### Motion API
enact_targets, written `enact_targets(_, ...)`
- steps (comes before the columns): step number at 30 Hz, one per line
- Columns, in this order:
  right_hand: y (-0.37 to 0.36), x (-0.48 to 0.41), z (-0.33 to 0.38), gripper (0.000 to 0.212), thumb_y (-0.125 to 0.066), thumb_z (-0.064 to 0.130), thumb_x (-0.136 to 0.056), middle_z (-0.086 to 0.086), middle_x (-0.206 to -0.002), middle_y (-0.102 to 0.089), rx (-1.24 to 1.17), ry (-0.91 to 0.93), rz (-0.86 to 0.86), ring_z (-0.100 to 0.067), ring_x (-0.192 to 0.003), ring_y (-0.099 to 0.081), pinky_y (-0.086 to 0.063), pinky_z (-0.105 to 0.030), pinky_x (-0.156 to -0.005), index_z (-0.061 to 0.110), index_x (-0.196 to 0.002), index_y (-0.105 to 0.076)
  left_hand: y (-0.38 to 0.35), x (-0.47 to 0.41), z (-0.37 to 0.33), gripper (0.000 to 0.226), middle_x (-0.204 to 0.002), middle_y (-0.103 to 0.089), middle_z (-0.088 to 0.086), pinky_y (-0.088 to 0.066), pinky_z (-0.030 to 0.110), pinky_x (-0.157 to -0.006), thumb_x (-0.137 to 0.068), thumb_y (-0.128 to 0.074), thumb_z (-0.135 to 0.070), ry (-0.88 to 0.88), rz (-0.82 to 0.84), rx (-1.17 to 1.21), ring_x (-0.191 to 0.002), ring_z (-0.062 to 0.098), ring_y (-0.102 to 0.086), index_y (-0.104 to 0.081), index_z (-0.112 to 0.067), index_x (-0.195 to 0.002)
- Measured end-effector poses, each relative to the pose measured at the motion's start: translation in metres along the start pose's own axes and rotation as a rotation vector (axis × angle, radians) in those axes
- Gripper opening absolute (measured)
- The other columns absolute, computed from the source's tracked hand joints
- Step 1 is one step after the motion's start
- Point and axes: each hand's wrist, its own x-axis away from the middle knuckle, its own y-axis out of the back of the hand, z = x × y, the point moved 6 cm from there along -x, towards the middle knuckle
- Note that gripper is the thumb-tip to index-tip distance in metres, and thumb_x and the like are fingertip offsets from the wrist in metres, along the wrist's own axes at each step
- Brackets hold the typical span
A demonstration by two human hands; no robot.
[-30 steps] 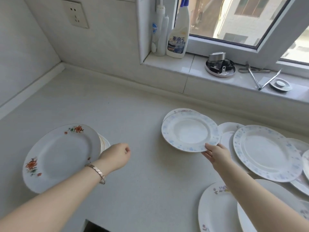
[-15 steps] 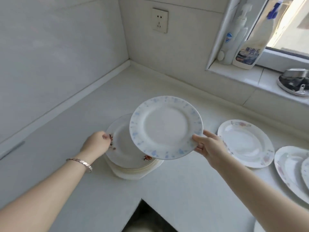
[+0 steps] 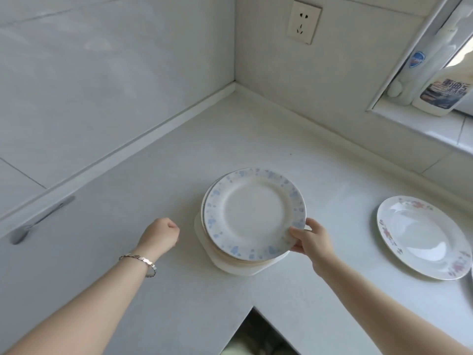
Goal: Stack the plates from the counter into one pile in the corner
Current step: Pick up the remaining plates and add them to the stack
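Right hand [image 3: 311,239] brought the blue-speckled plate [image 3: 253,213] down from mid-air onto the pile [image 3: 230,265] near the counter [image 3: 179,175] corner, still pinching its rim. Left hand [image 3: 160,237] came off the pile, curled in a fist, holding nothing. Flowered plate [image 3: 422,237] lay apart, rightward.

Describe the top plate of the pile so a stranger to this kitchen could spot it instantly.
Below the wall socket, on the white counter, sits a pile of plates. The top plate, gripped at its near edge by the right hand, is white with a blue-speckled rim, unlike the lone plate to its right, whose rim has pink and red flowers.
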Motion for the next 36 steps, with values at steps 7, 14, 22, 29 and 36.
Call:
enact_targets(7, -0.002, 0.003, -0.003, 0.030, -0.051, 0.027, -0.088, 0.001, -0.056, -0.061, 0.568, 0.233, -0.095, -0.011, -0.048, -0.053, -0.036, -0.024, -0.042, 0.014, -0.115, -0.047, -0.010, -0.008, 0.010, 0.017, -0.085, -0.072, 0.017, -0.056, 0.040, -0.082, -0.082, -0.046, -0.011, 0.009, 0.030, -0.027, -0.083, 0.033, -0.070, -0.063, -0.010, -0.078)
enact_targets(14, -0.004, -0.001, -0.006, 0.070, -0.052, 0.044, -0.087, -0.005, -0.121, -0.055, 0.747, 0.271, -0.178, -0.019, -0.109, -0.054, -0.046, -0.032, -0.087, 0.013, -0.144, -0.026, -0.015, -0.005, 0.007, 0.018, -0.088, -0.071, 0.014, -0.054, 0.040, -0.086, -0.083, -0.046, -0.014, 0.007, 0.038, -0.051, -0.085, 0.031, -0.068, -0.064, -0.011, -0.089)
enact_targets(22, -0.032, -0.009, -0.014, 0.064, -0.050, 0.024, -0.092, -0.013, -0.147, -0.035, 0.325, 0.240, -0.158, -0.026, -0.135, -0.036, -0.031, -0.041, -0.113, 0.005, -0.145, -0.020, -0.017, 0.005, 0.002, 0.021, -0.090, -0.072, 0.014, -0.054, 0.040, -0.085, -0.083, -0.045, -0.015, -0.018, 0.043, -0.091, -0.086, 0.032, -0.068, -0.063, -0.008, -0.091)
enact_targets(29, -0.013, -0.011, -0.014, 0.045, -0.041, 0.042, -0.091, -0.012, -0.097, -0.060, 0.427, 0.130, 0.008, -0.029, -0.091, -0.058, -0.039, -0.029, -0.075, 0.004, -0.112, -0.054, -0.011, 0.029, -0.036, 0.016, -0.094, -0.070, 0.005, -0.053, 0.035, -0.081, -0.087, -0.042, -0.018, -0.118, -0.017, -0.172, -0.088, 0.027, -0.067, -0.057, -0.022, -0.089)
enact_targets(36, 0.100, -0.006, -0.027, 0.025, -0.048, 0.019, -0.092, -0.009, -0.089, -0.068, 0.511, -0.049, 0.009, -0.022, -0.080, -0.062, -0.049, -0.029, -0.069, 0.002, -0.102, -0.063, -0.064, 0.076, -0.150, 0.021, -0.101, -0.070, 0.000, -0.048, 0.030, -0.080, -0.091, -0.043, -0.022, -0.407, -0.018, -0.281, -0.095, 0.024, -0.063, -0.061, -0.020, -0.100)
